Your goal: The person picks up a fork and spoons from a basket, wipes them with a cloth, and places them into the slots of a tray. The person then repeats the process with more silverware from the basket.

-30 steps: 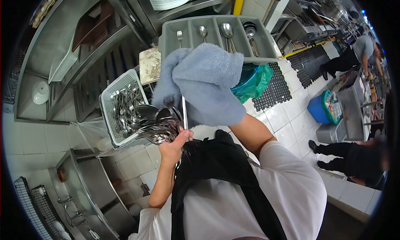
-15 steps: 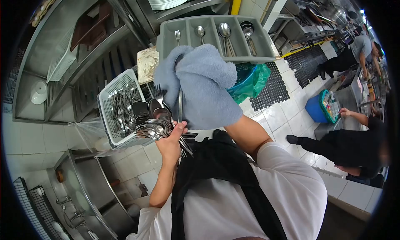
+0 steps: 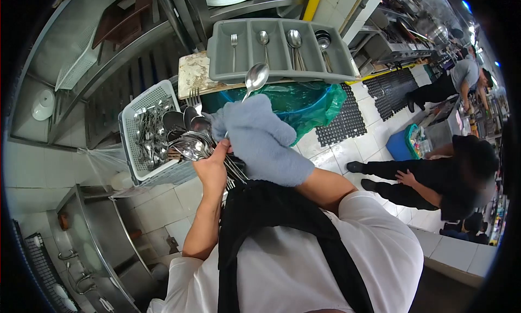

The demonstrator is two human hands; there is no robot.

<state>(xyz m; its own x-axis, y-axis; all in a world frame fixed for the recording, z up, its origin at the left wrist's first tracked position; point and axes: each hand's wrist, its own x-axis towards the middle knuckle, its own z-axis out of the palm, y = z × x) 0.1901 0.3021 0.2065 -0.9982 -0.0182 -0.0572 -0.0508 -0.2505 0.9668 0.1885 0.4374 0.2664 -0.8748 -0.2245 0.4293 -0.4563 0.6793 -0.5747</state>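
My left hand (image 3: 211, 169) is closed around a thick bunch of spoons and forks (image 3: 195, 144); several bowls and tines stick out to the left, handles to the lower right. A grey-blue towel (image 3: 266, 144) covers my right hand, so its fingers are hidden. Out of the towel's top rises a single large spoon (image 3: 256, 77), bowl up, its handle running down through the cloth toward my left thumb. Beyond both hands is a grey cutlery tray (image 3: 217, 68). Its compartments hold a fork (image 3: 234, 49), a smaller spoon (image 3: 264, 40), large spoons (image 3: 294, 41) and other spoons (image 3: 323, 44).
To the left stands a white perforated basket (image 3: 130, 117) full of cutlery. A bin with a green bag (image 3: 325, 104) sits below the tray, which rests on a worn board (image 3: 192, 74). A steel sink (image 3: 97, 226) is lower left. Two co-workers (image 3: 467, 172) stand on the right.
The towel has been drawn back from the tray and gathered around the spoon, whose bowl now shows above it. The nearer co-worker has shifted and turned.
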